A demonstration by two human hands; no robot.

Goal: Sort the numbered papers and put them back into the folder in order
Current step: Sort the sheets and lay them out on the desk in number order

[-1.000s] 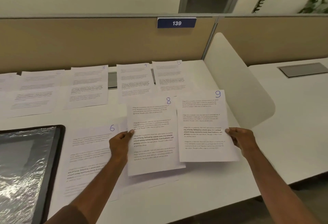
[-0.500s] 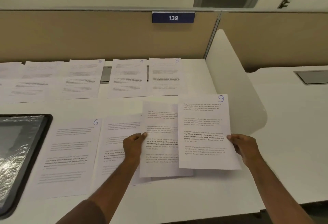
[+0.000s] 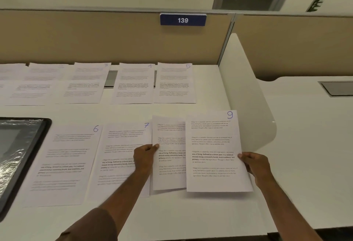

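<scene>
A person's left hand [image 3: 144, 156] pinches the left edge of a printed sheet [image 3: 169, 153] whose number is hidden. The right hand [image 3: 256, 166] pinches the right edge of the page marked 9 [image 3: 214, 151], which overlaps that sheet's right side. Just left of the left hand, pages 7 [image 3: 122, 154] and 6 [image 3: 66, 164] lie flat on the white desk [image 3: 191, 214]. Beyond both hands, pages 4 [image 3: 133, 84] and 5 [image 3: 174, 83] sit in a farther row.
</scene>
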